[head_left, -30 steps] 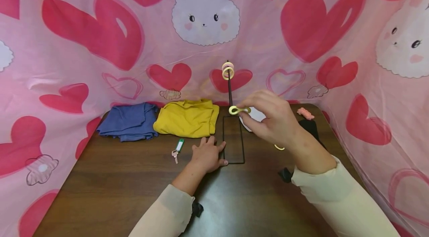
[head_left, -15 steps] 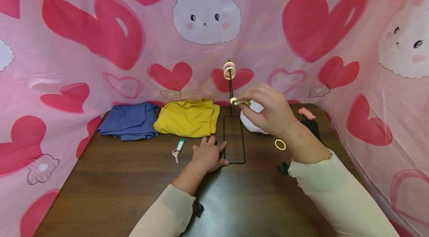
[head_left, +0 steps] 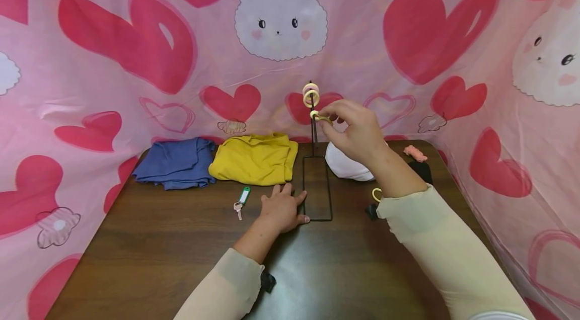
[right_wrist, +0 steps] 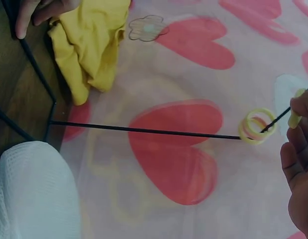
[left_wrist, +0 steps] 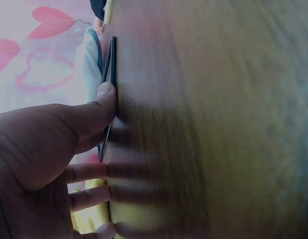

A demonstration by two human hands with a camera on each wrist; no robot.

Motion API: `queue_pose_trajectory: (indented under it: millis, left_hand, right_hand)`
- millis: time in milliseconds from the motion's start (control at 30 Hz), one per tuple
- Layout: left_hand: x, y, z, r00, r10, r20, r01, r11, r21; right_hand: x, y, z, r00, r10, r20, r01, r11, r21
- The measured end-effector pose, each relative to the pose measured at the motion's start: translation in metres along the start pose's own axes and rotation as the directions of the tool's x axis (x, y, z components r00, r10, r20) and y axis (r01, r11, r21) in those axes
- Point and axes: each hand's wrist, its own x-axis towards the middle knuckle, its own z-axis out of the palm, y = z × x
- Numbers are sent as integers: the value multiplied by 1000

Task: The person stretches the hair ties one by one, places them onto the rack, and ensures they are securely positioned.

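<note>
My right hand point(head_left: 349, 126) pinches a yellow hair tie point(head_left: 317, 116) close beside the upright rod of a thin black wire stand point(head_left: 312, 129), just under two pale hair ties point(head_left: 310, 95) that hang near the rod's top. The right wrist view shows the rod point(right_wrist: 144, 130), the hanging ties point(right_wrist: 256, 126) and the held tie point(right_wrist: 295, 118) at my fingertips. My left hand point(head_left: 283, 208) lies flat on the table with its fingers on the edge of the stand's rectangular base point(head_left: 317, 189); the left wrist view shows its thumb point(left_wrist: 101, 102) against the base wire point(left_wrist: 108, 74).
On the dark wooden table point(head_left: 158, 244) lie a blue cloth point(head_left: 174, 163), a yellow cloth point(head_left: 254, 159), a key with a green tag point(head_left: 241, 202), a white mesh item point(head_left: 349, 165), another yellow tie point(head_left: 376, 194), a pink clip point(head_left: 414, 153) and a black object point(head_left: 421, 170). Pink heart fabric surrounds the table.
My right hand has risen with the yellow hair tie from near the stand's base up along the rod towards the top ties. The left hand has stayed put.
</note>
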Motion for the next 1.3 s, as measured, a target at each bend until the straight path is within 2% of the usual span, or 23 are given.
queue_pose_trajectory:
  millis: [533, 767, 1067, 1300]
  left_hand:
    - [-1, 0, 0, 1000, 6, -16, -6, 1000, 0]
    - [0, -1, 1, 1000, 8, -16, -8, 1000, -4]
    - [-2, -1, 0, 1000, 8, -12, -8, 1000, -4]
    - [-1, 1, -2, 1000, 3, -7, -3, 1000, -7]
  right_hand:
    - [18, 28, 33, 982, 82, -169, -89, 995, -37]
    - [16, 30, 35, 979, 102, -175, -109, 993, -33]
    - [-15, 23, 20, 981, 142, -131, -149, 987, -51]
    - [-43, 20, 7, 981, 156, -113, -159, 987, -17]
